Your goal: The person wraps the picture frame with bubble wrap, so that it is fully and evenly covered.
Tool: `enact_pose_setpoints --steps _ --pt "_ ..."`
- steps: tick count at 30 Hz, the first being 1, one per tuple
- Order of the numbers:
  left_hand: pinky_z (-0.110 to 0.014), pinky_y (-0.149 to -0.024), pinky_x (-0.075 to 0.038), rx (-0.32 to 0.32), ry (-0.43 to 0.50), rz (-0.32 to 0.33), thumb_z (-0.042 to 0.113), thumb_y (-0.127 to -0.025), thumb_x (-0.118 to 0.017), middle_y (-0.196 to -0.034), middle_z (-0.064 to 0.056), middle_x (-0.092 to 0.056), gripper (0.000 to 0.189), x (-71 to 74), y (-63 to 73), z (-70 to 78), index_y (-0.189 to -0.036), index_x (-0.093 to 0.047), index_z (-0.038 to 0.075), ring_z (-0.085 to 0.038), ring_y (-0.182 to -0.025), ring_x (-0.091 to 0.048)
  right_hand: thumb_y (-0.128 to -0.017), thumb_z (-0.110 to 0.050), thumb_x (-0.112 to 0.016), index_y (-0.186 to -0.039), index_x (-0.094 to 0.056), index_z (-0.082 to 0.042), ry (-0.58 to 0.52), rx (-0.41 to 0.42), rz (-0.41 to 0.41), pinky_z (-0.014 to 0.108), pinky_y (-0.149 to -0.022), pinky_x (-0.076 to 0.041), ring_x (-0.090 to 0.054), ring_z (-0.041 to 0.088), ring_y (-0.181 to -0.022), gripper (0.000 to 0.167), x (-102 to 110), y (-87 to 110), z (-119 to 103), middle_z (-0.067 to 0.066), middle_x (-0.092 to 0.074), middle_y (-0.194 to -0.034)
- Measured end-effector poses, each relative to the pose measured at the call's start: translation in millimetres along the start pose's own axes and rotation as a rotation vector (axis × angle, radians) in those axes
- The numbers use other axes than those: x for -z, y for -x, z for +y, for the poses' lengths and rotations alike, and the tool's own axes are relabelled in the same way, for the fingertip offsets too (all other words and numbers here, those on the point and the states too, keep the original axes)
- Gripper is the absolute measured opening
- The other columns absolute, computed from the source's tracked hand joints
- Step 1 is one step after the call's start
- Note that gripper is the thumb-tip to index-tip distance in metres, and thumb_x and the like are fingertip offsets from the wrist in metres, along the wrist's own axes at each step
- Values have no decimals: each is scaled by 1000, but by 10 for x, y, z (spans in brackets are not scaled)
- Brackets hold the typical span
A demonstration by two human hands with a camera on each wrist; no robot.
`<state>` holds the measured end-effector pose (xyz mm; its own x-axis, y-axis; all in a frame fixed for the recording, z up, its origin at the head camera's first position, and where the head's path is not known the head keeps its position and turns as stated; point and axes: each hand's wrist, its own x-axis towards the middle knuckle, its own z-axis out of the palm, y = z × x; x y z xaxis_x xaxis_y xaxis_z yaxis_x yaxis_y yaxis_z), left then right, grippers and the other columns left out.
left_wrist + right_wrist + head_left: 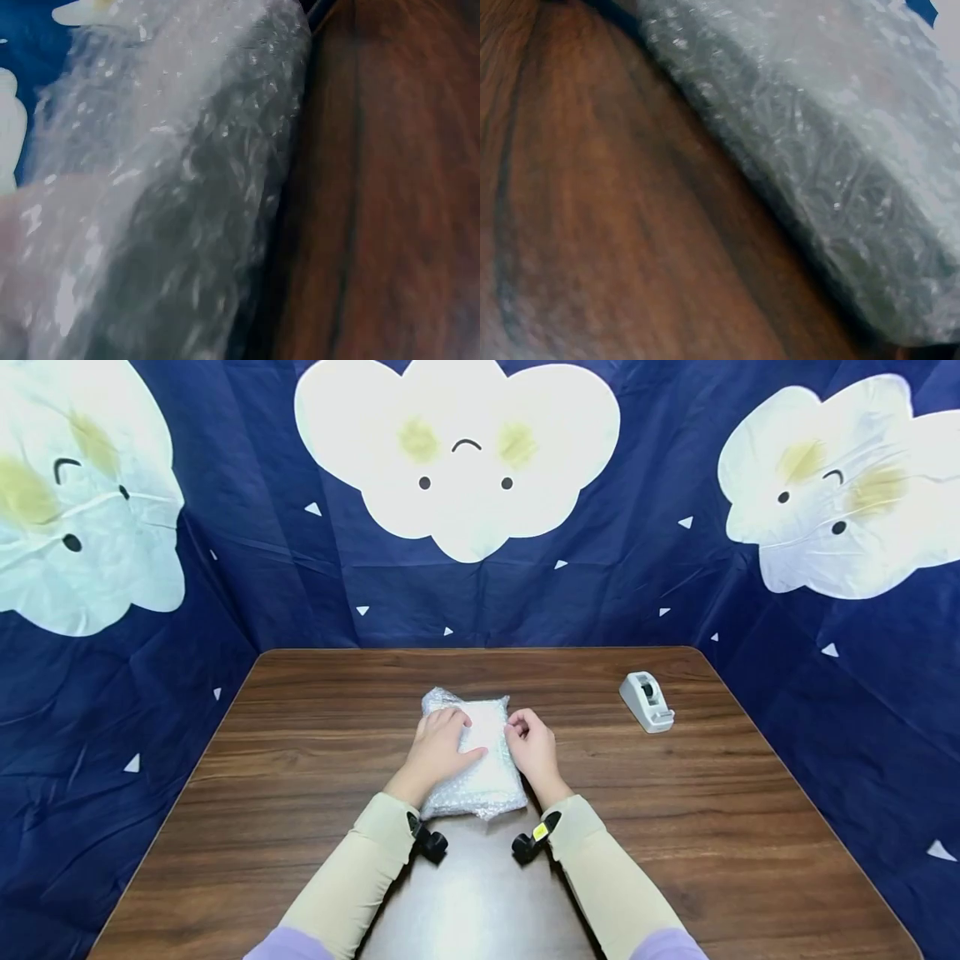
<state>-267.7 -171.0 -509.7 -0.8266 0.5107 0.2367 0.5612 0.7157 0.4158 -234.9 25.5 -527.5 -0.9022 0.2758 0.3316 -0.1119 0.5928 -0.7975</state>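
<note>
Resting on the nine o'clock side of one bubble-wrapped package (491, 777), my left hand (437, 753) has its fingers wide, the thumb set well apart and pointing toward three o'clock across the pale top. My right hand (536, 753) is at the package's two o'clock edge, its fingers narrow and curled in; whether they pinch the wrap there I cannot tell. The package, the only one, lies flat near the middle of the brown wood-grain counter (300, 760), clear wrap crinkled along its sides and a white flat face showing through.

Between two and three o'clock from the package, well apart from it, stands one white tape dispenser (647, 703); any print on it is too small for me to read. I wear two small black wrist cameras, the left camera (432, 845) at the package's seven o'clock and the right camera (526, 848) at its five. The right one carries one yellow label (540, 832), also too small to read. Beyond the counter, navy cloth (480, 597) bears three large white clouds (465, 410), at ten, twelve and two o'clock, with small white triangles scattered between.
</note>
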Motion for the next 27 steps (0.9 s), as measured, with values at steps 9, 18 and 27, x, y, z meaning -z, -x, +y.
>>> enact_pose_setpoints --steps 9,18,27 --pt "-72 -115 3 -14 28 -181 64 -85 -66 -165 -6 -29 81 129 148 -149 -153 -46 23 -33 -156 -6 -89 -6 -66 -92 -67 -5 19 78 33 29 -64 -46 -54 16 -68 3 -18 42 1 3 -59 -78" --pt "-69 -116 7 84 -13 -214 81 -78 -61 -170 -7 -4 104 117 150 -118 -161 -29 28 -34 -155 10 -97 -17 -63 -109 -74 -10 113 556 -123 55 -106 -42 -55 33 -126 19 70 64 -26 9 -66 -127" --pt "-70 -115 7 102 -16 -237 81 -79 -60 -170 -7 -1 102 102 133 -107 -161 -29 29 -34 -153 16 -106 -52 -39 -161 -28 -14 324 286 -601 63 -120 -6 -2 38 -155 68 169 43 -26 3 -15 -169"
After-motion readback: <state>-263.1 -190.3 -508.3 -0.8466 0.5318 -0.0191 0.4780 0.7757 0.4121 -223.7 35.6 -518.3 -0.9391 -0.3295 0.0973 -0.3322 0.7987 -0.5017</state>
